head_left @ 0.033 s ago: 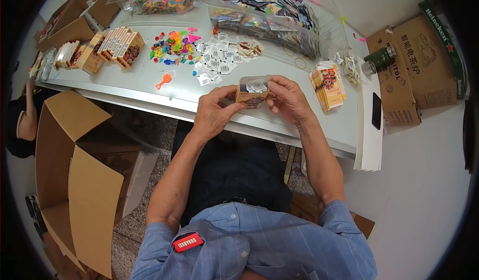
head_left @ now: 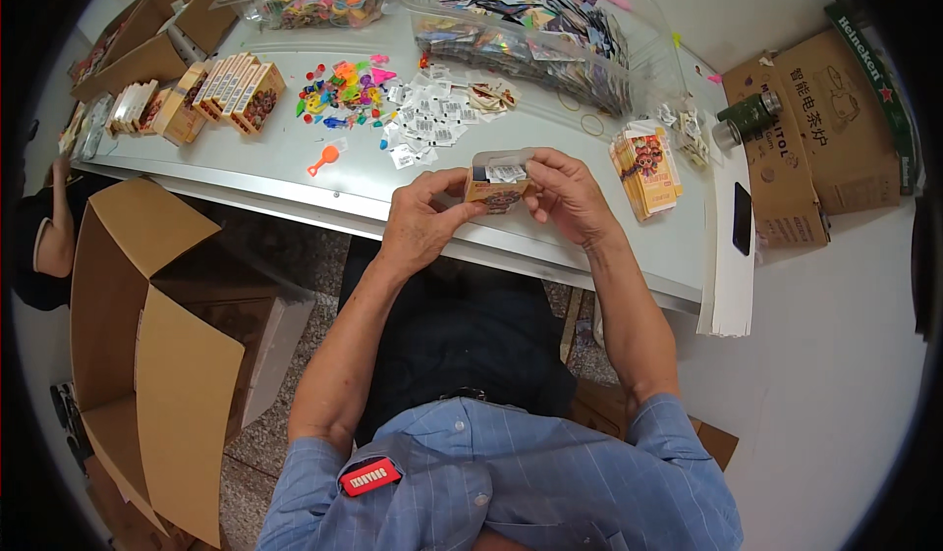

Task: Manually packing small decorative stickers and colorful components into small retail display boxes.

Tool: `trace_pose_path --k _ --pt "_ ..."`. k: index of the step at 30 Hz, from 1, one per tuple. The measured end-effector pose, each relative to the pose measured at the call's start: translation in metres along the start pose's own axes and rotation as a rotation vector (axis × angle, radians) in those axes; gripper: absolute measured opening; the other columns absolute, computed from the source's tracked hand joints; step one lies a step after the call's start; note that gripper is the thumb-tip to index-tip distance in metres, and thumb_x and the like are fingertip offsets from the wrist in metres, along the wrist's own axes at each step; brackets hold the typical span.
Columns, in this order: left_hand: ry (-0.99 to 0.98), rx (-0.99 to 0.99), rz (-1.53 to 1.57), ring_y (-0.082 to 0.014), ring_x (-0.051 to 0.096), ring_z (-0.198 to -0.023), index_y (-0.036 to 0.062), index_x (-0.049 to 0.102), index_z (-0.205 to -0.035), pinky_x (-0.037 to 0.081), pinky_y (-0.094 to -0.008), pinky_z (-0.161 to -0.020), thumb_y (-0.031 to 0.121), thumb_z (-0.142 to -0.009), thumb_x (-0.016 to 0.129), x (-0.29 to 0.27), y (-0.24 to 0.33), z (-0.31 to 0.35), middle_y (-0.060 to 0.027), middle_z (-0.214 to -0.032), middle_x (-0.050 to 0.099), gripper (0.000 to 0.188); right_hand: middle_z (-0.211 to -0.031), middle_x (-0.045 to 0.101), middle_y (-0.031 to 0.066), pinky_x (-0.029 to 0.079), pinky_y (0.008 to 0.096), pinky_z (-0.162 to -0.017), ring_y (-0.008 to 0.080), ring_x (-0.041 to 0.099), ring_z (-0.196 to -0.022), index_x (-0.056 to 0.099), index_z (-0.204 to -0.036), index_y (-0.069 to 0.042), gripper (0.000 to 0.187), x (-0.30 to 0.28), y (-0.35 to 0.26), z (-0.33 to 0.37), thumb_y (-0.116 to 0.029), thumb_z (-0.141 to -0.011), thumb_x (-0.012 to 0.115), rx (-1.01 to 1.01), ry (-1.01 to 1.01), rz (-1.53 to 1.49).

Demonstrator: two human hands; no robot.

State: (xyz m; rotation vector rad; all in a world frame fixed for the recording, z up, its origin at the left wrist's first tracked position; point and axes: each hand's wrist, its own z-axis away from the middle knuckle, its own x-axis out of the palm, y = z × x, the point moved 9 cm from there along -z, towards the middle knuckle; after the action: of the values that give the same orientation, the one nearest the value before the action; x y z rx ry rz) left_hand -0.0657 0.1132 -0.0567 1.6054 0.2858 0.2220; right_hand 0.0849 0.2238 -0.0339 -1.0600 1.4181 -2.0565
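A small printed cardboard box [head_left: 496, 193] is held upright above the table's front edge, its top flap raised. White printed packets [head_left: 506, 173] show inside its opening. My left hand [head_left: 424, 219] pinches the box's left side between thumb and fingers. My right hand [head_left: 570, 197] grips the raised flap and the right edge. Beyond the box lie a heap of white packets [head_left: 429, 114] and a pile of small colourful plastic toys [head_left: 344, 91]. An orange toy [head_left: 324, 161] with a round head lies closer to me. To the right rests a stack of flat yellow cartons [head_left: 643, 173].
Clear bins of colourful trinkets [head_left: 324, 6] and shiny packets [head_left: 530, 45] stand at the back. Filled boxes [head_left: 231, 94] line the table's left. A large open carton [head_left: 187, 394] stands below left. At right are a phone [head_left: 741, 219] and a dark flask [head_left: 748, 117]. Someone's arm [head_left: 57, 222] shows far left.
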Motion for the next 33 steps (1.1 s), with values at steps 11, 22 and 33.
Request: trace_pose_path --k 11,22,33 --pt "-0.150 -0.171 0.504 -0.0159 0.068 -0.101 -0.0009 0.063 -0.132 0.060 -0.0284 -0.075 0.021 -0.099 0.066 0.002 0.019 -0.005 -0.0102 -0.118 0.069 0.039 -0.087 0.069 0.0037 0.049 0.0214 -0.052 0.0077 0.058 -0.062 0.069 -0.117 -0.003 0.027 0.014 -0.009 -0.002 -0.010 -0.091 0.067 0.001 -0.009 0.108" --pt "-0.152 0.030 0.319 -0.0124 0.070 -0.091 0.0011 0.064 -0.128 0.057 -0.0240 -0.068 0.015 -0.096 0.071 0.010 0.032 -0.006 -0.0070 -0.109 0.072 0.036 -0.089 0.068 0.0046 0.053 0.0248 -0.056 0.0103 0.060 -0.063 0.065 -0.120 -0.001 0.027 0.017 -0.005 0.000 -0.012 -0.095 0.063 0.044 0.037 0.125" --pt "0.284 -0.060 0.320 -0.0079 0.062 -0.076 -0.0024 0.068 -0.103 0.052 -0.0252 -0.065 0.012 -0.093 0.070 -0.045 0.023 0.010 -0.0040 -0.086 0.070 0.018 -0.091 0.068 0.0046 0.050 0.0257 -0.063 0.0101 0.059 -0.071 0.067 -0.119 0.000 0.026 0.085 -0.014 -0.027 -0.012 -0.096 0.065 -0.073 -0.106 0.465"
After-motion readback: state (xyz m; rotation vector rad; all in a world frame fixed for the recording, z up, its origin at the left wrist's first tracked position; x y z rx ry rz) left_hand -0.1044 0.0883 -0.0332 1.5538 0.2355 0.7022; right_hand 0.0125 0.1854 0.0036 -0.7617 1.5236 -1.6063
